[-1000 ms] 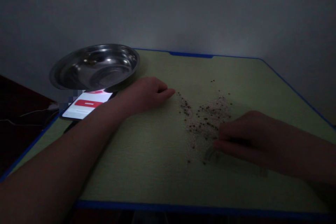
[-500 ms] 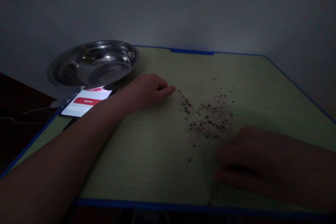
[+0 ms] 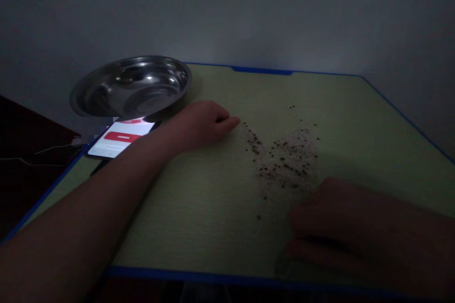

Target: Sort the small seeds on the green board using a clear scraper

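Note:
A pile of small pale grains (image 3: 268, 163) mixed with dark round bits lies spread on the pale green tabletop (image 3: 199, 208). My left hand (image 3: 206, 123) rests on the table at the pile's upper left. Its fingers are curled in and the thumb points toward the grains; no object shows in it. My right hand (image 3: 330, 227) is at the near right of the pile, dim and slightly blurred. Its fingers are bent and closed, with their tips low. A faint clear shape (image 3: 282, 265) shows beside the thumb, too dark to name.
A wide steel basin (image 3: 131, 85) stands at the back left. A lit phone (image 3: 119, 137) lies before it, partly behind my left forearm. The table has a blue edge (image 3: 263, 71) and meets a grey wall. White cables (image 3: 53, 147) hang at the left.
My right hand has shifted slightly toward me and to the left, away from the grains. My left hand stays in place; the whole view has moved a little.

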### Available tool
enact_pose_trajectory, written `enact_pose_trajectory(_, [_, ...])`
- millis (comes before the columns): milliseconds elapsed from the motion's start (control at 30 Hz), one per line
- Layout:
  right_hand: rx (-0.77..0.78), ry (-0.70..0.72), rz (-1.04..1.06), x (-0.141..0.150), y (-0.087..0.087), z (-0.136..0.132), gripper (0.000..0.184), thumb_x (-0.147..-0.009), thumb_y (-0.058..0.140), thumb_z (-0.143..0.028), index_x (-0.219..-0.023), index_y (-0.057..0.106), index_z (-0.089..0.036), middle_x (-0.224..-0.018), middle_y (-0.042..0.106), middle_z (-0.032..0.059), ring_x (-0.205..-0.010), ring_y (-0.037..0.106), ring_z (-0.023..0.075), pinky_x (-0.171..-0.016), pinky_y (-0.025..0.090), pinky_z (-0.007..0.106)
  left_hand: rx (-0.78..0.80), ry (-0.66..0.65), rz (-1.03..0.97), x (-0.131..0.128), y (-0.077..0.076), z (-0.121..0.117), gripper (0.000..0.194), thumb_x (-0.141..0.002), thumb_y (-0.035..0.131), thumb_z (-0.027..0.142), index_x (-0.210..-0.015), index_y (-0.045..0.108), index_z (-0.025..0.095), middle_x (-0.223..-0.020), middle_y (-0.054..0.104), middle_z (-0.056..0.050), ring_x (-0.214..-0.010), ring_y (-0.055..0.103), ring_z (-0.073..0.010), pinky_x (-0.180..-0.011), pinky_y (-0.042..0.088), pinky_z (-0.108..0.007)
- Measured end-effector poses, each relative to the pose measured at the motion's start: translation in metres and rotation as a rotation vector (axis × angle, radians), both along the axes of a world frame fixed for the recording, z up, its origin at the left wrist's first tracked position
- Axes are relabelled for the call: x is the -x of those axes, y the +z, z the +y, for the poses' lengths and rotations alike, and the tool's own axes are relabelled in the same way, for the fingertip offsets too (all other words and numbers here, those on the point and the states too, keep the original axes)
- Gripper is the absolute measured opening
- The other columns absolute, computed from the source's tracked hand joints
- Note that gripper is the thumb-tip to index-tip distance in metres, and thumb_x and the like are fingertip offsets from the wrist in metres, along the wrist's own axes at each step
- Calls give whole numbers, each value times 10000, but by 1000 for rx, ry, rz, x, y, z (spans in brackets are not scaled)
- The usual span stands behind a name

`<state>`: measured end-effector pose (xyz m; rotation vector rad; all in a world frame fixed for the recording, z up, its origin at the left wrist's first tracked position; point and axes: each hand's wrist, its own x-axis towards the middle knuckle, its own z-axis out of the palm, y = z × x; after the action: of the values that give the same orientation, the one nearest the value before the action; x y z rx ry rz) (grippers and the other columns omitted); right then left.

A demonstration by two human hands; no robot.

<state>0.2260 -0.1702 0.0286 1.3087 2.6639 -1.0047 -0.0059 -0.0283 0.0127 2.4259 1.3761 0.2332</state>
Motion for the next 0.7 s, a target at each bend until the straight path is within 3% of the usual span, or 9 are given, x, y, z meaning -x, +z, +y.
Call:
enact_pose_trajectory(100, [-44,-8,29,1,1,1,289,-932,523,-392,-688,604,-259,-657,636,-60,-564,590,98,-482,357,231,-8,-11,-11,0,0,0,472,-845,453,501,-566,608,154,-457,422,19,-483,362,-101,-515,239,-271])
enact_pose_trajectory(267, [-370,-48,41,2,-5,11,378,-962,469,-386,-626,534,-225,-507,505,-63,-438,463,85,-454,271,253,-10,-11,1,-1,2,-1,473,-847,451,494,-576,622,145,-462,419,16,-496,369,-104,-525,243,-270])
enact_pose_trajectory(367, [-478,-45,0,6,-11,15,380,-972,437,-358,-629,522,-218,-493,472,-59,-423,444,91,-461,256,265,-5,-3,0,-2,3,-2,470,-842,456,494,-557,601,150,-455,411,18,-490,368,-103,-514,238,-269])
enact_pose_trajectory(700, [-344,-51,24,9,-6,13,339,-944,495,-319,-625,512,-208,-502,488,-63,-426,433,72,-451,247,241,16,-6,-54,1,0,-2,468,-840,464,509,-539,577,169,-465,443,12,-496,337,-108,-518,232,-285])
